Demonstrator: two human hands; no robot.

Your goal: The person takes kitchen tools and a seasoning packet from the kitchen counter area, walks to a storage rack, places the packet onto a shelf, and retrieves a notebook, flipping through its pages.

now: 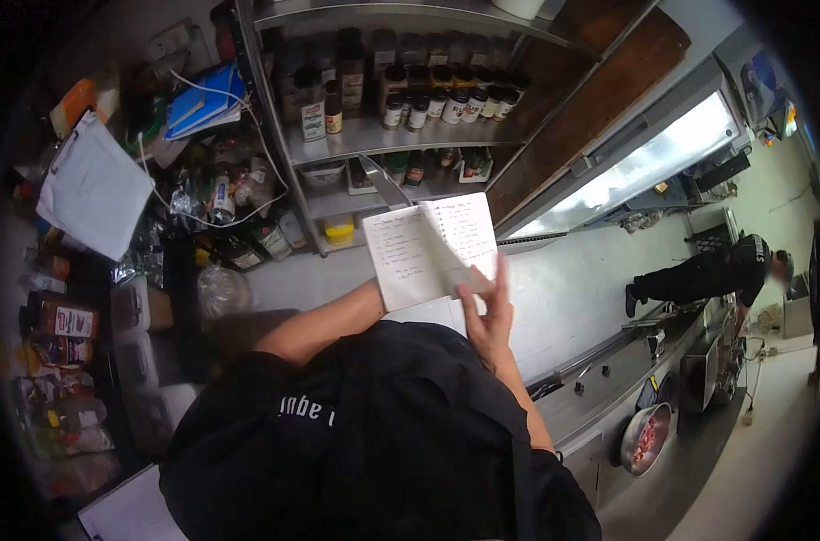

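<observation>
An open spiral notebook (pixel 399 257) with handwriting on both sides is held in front of my body. My left hand (pixel 372 302) supports it from below at the lower left; only the wrist area shows, the fingers hidden behind the cover. With the thumb and fingers of my right hand (pixel 489 311), slightly blurred, I pinch a lifted, curling notebook page (pixel 446 257) at its lower edge. Just above the notebook a flat metal blade-like object (pixel 384 183) sticks up; its lower end is hidden.
Metal shelves (pixel 401 137) with spice jars (pixel 459 105) stand ahead. At left are a clipboard (pixel 96 194), bottles and plastic containers (pixel 144 361). At right, a person in black (pixel 698 281) stands by a counter (pixel 608 365), where a metal bowl (pixel 646 439) holds reddish pieces.
</observation>
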